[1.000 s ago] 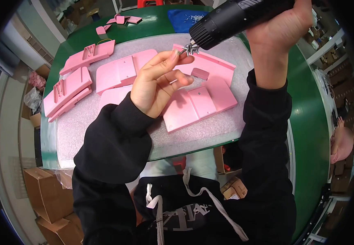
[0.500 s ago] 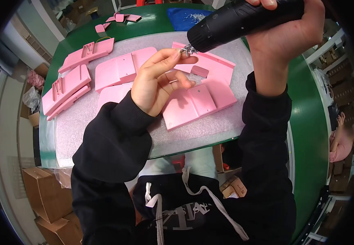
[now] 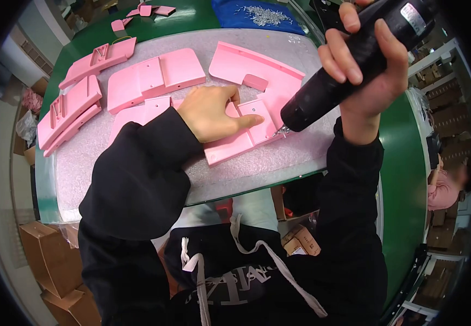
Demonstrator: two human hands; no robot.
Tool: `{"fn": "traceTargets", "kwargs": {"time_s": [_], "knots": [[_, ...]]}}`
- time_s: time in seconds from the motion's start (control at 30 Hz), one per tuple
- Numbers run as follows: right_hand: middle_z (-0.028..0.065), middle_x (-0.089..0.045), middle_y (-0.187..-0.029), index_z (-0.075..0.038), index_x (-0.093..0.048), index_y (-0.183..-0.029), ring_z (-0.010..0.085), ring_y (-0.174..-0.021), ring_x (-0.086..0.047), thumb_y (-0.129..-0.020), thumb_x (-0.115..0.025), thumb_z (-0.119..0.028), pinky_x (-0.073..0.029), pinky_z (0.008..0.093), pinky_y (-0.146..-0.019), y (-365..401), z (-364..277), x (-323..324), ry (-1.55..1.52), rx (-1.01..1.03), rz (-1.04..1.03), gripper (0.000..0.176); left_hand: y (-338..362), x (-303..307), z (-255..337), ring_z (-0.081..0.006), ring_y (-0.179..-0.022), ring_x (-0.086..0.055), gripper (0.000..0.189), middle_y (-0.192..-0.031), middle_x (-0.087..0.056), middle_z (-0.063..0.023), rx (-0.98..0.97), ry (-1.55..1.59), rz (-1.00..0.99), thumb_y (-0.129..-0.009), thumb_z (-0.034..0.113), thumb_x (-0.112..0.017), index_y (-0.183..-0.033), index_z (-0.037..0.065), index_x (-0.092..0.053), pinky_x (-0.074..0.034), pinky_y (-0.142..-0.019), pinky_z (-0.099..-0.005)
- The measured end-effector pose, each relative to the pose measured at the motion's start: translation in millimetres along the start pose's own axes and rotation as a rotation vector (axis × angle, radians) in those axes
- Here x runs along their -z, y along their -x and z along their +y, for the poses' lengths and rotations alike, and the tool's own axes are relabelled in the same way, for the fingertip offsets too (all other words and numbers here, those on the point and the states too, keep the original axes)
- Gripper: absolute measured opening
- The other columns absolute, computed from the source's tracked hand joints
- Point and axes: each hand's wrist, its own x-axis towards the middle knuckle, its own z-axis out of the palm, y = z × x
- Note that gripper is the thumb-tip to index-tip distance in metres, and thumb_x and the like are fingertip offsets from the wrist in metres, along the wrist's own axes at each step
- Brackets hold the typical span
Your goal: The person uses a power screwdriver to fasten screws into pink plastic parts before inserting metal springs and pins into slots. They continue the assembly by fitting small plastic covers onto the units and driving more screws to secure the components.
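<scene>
My right hand [image 3: 374, 95] is wrapped around a black electric screwdriver [image 3: 322, 98], which slants down to the left. Several small silver screws [image 3: 283, 131] cling around its bit. The tip meets the right near corner of a small raised plate [image 3: 261, 130] on a pink panel [image 3: 227, 153]. My left hand [image 3: 212, 115] grips that panel from the left, thumb lying over the raised plate and fingers curled toward the far side. A screw head shows in the plate near its far edge. Another pink panel [image 3: 257, 65] with a long flange lies just behind.
More pink assemblies [image 3: 154, 76] lie on the bubble-wrap sheet [image 3: 184, 187] to the left. A blue cloth [image 3: 227, 13] holds a pile of screws [image 3: 265, 15] at the back. Cardboard boxes [image 3: 51, 258] stand lower left. Another person [image 3: 444, 190] is at the far right.
My left hand has come down from near the bit onto the pink panel. The screwdriver has swung down from above, its tip now at the plate's corner. The view has shifted slightly.
</scene>
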Motion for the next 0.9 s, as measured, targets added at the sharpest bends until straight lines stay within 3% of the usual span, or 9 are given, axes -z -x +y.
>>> {"fn": "traceTargets", "kwargs": {"time_s": [0.03, 0.13, 0.2, 0.23, 0.3, 0.33, 0.43, 0.77, 0.9], "knots": [[0.0088, -0.050, -0.076, -0.005, -0.042, -0.109, 0.0126, -0.034, -0.040, -0.081, -0.052, -0.022, -0.035, 0.0269, -0.032, 3, 3, 0, -0.008, -0.007, 0.017, 0.034, 0, -1, 1, -0.0208, -0.057, -0.052, 0.045, -0.060, -0.053, -0.0104, 0.004, 0.002, 0.015, -0.073, 0.046, -0.068, -0.081, 0.003, -0.055, -0.040, -0.055, -0.0333], [0.0101, -0.050, -0.077, -0.006, -0.041, -0.110, 0.0139, -0.035, -0.042, -0.081, -0.052, -0.021, -0.036, 0.0271, -0.033, 9, 3, -16, -0.022, -0.017, 0.090, 0.035, -2, 4, 5, -0.0329, -0.075, -0.060, 0.054, -0.075, -0.062, -0.0180, 0.057, -0.005, -0.058, -0.069, 0.054, -0.062, -0.081, 0.002, -0.056, -0.045, -0.069, -0.0393], [0.0113, -0.051, -0.079, -0.006, -0.040, -0.112, 0.0154, -0.036, -0.044, -0.081, -0.051, -0.021, -0.037, 0.0281, -0.034, 10, 4, -17, -0.001, -0.006, 0.002, 0.036, -3, 3, 4, -0.0324, -0.077, -0.060, 0.055, -0.075, -0.062, -0.0181, 0.043, 0.011, -0.072, -0.069, 0.056, -0.061, -0.081, 0.003, -0.055, -0.043, -0.072, -0.0388], [0.0121, -0.052, -0.080, -0.005, -0.039, -0.114, 0.0165, -0.037, -0.045, -0.082, -0.050, -0.021, -0.038, 0.0292, -0.035, 11, 5, -10, 0.025, 0.011, -0.113, 0.037, -3, 3, 3, -0.0322, -0.077, -0.060, 0.055, -0.076, -0.062, -0.0181, 0.037, 0.020, -0.077, -0.069, 0.056, -0.061, -0.081, 0.003, -0.055, -0.042, -0.074, -0.0386], [0.0129, -0.048, -0.103, -0.001, -0.034, -0.124, 0.0141, -0.053, -0.052, -0.087, -0.043, -0.024, -0.044, 0.0262, -0.053, 0, 4, 8, -0.034, -0.043, -0.589, 0.045, -4, 2, 2, -0.0316, -0.079, -0.059, 0.055, -0.077, -0.062, -0.0181, 0.033, 0.016, -0.079, -0.069, 0.057, -0.060, -0.081, 0.003, -0.055, -0.040, -0.077, -0.0379], [0.0107, -0.045, -0.092, 0.000, -0.031, -0.121, 0.0108, -0.041, -0.040, -0.086, -0.040, -0.017, -0.039, 0.0267, -0.044, 9, 4, 6, 0.009, 0.003, -0.465, 0.040, -4, 2, 2, -0.0314, -0.080, -0.059, 0.055, -0.077, -0.062, -0.0180, 0.031, 0.015, -0.079, -0.069, 0.057, -0.060, -0.081, 0.004, -0.055, -0.039, -0.079, -0.0375], [0.0114, -0.046, -0.092, -0.001, -0.030, -0.122, 0.0117, -0.044, -0.043, -0.084, -0.042, -0.013, -0.039, 0.0259, -0.045, 4, 4, 3, 0.031, -0.030, -0.639, 0.041, -4, 1, 1, -0.0310, -0.081, -0.059, 0.056, -0.077, -0.062, -0.0173, 0.041, 0.026, -0.084, -0.068, 0.058, -0.060, -0.081, 0.004, -0.055, -0.036, -0.082, -0.0367], [0.0090, -0.049, -0.078, -0.004, -0.034, -0.107, 0.0125, -0.040, -0.045, -0.076, -0.048, -0.010, -0.040, 0.0248, -0.039, 11, 12, -9, 0.050, -0.077, -0.515, 0.035, -6, 4, 4, -0.0265, -0.082, -0.057, 0.053, -0.077, -0.062, -0.0139, 0.100, 0.069, -0.133, -0.065, 0.056, -0.063, -0.080, 0.005, -0.056, -0.031, -0.082, -0.0347], [0.0088, -0.049, -0.075, -0.004, -0.034, -0.103, 0.0127, -0.040, -0.047, -0.073, -0.049, -0.007, -0.041, 0.0240, -0.038, 15, 10, -11, 0.080, -0.051, -0.527, 0.034, -6, 1, 4, -0.0220, -0.068, -0.057, 0.051, -0.071, -0.058, -0.0121, 0.107, 0.080, -0.087, -0.066, 0.049, -0.071, -0.081, 0.003, -0.055, -0.044, -0.063, -0.0326]]}}
